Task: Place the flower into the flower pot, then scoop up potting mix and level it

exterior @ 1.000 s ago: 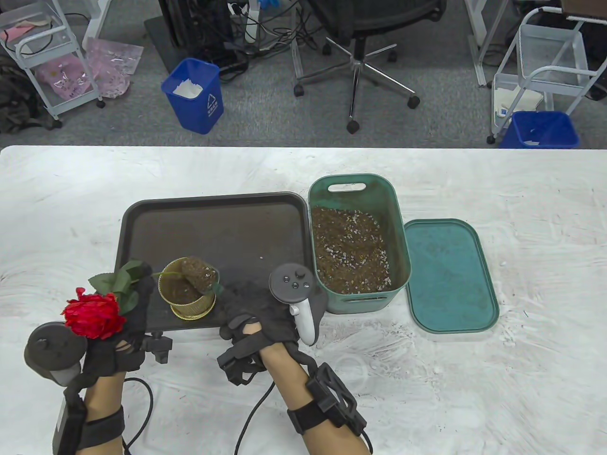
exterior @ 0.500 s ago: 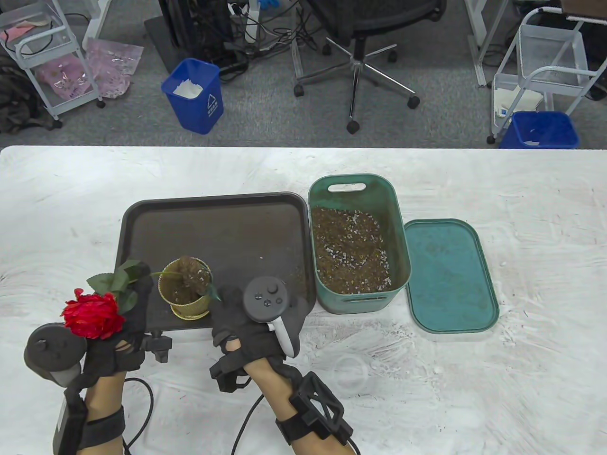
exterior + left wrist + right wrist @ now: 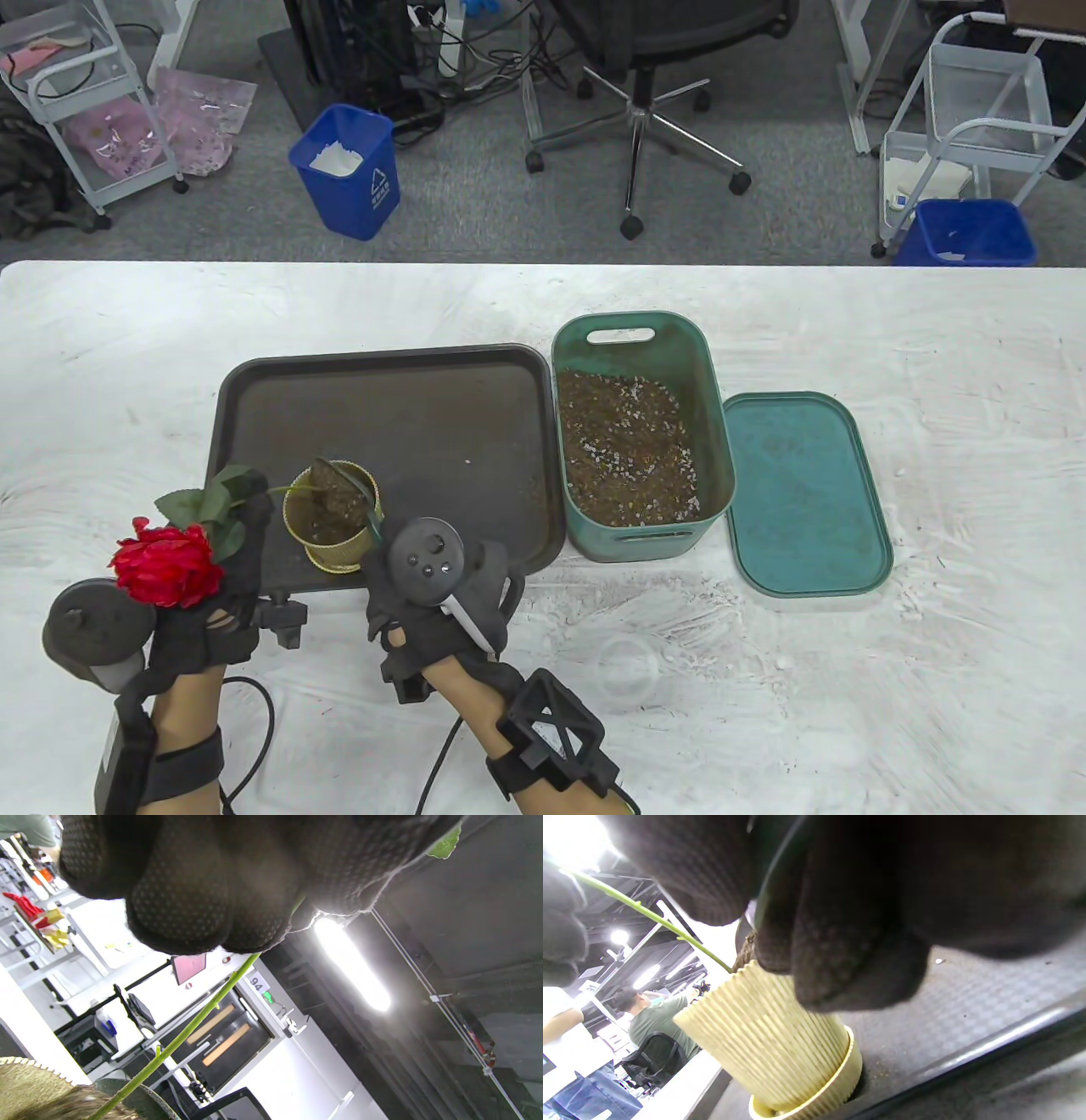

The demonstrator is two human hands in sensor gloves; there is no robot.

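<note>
The left hand (image 3: 216,586) grips the one red flower (image 3: 165,564) by its stem, which slants into the single yellow flower pot (image 3: 333,518). The right hand (image 3: 433,586) clasps a scoop (image 3: 344,488) tipped over the pot; it has swung closer, emptying potting mix. One green soil bin (image 3: 636,441) stands right of the pot.
</note>
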